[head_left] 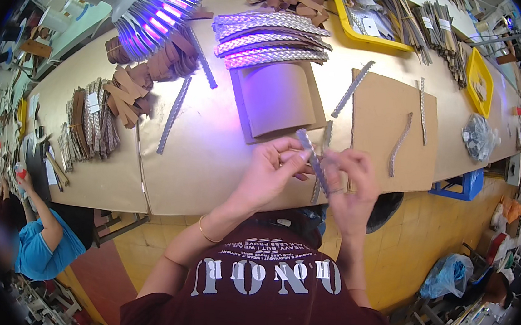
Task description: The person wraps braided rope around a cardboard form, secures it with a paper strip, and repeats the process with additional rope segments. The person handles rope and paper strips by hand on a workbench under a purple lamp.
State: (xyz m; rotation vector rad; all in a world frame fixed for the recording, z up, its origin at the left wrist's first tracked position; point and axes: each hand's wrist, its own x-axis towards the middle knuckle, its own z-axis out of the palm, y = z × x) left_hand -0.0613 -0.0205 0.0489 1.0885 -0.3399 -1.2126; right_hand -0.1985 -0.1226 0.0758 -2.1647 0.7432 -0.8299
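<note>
Between my two hands, above the table's near edge, is a grey braided strip (312, 157), tilted with its upper end leaning left. My left hand (270, 171) pinches it between thumb and fingers. On the strip's other side, my right hand (353, 187) has bent fingers closed against its lower part, slightly blurred. Another braided strip (329, 131) lies partly hidden behind the held one. Just beyond my hands stands a curved brown cardboard form (277, 98) on a flat board. Several pale braided strips (269, 38) are stacked at its far end.
A cardboard sheet (394, 144) on the right carries loose braided strips. At left lie bundled strips (92, 115) and brown pieces (128, 94), below a finned lamp (155, 14). Yellow trays (480, 83) stand far right. A person in blue (48, 245) is at lower left.
</note>
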